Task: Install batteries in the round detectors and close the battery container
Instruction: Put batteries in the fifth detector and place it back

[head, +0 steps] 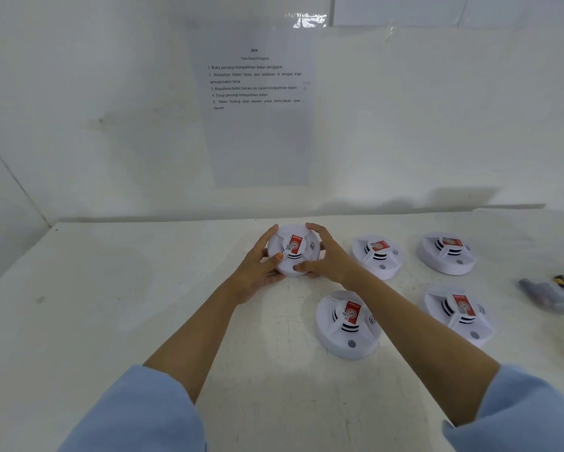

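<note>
Hands (257, 265) cupped around detector (292, 249)

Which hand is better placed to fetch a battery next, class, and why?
Probably the right hand. The container of what look like batteries sits at the table's right edge, on that hand's side. The left hand can keep the held detector steady.

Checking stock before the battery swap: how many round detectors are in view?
5: one held in both hands, two at the back right, two nearer. More may lie beyond the right edge.
</note>
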Demonstrator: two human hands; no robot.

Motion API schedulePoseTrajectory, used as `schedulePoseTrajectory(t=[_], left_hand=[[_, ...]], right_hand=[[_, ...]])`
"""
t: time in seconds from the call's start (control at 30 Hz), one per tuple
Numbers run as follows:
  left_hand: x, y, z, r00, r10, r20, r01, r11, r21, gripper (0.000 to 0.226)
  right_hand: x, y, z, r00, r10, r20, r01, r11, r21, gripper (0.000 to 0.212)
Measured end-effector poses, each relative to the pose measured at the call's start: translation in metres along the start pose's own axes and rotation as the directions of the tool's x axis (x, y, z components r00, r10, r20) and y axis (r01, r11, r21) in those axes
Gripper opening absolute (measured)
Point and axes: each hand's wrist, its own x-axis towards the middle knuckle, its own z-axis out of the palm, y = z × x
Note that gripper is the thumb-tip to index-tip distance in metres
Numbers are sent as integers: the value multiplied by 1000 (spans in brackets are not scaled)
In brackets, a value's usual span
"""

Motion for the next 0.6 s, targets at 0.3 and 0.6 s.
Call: schedulePoseTrajectory(t=[0.3,0.6], left_hand=[[0,-2,-2,999,11,37,-10,1000,-14,41],[-2,-4,-3,998,26,49,-24,999,-32,43]], right_hand=[[-3,7,-23,971,75,225,-129,963,236,47],[-4,11,-22,976,61,208,-112,964,241,48]])
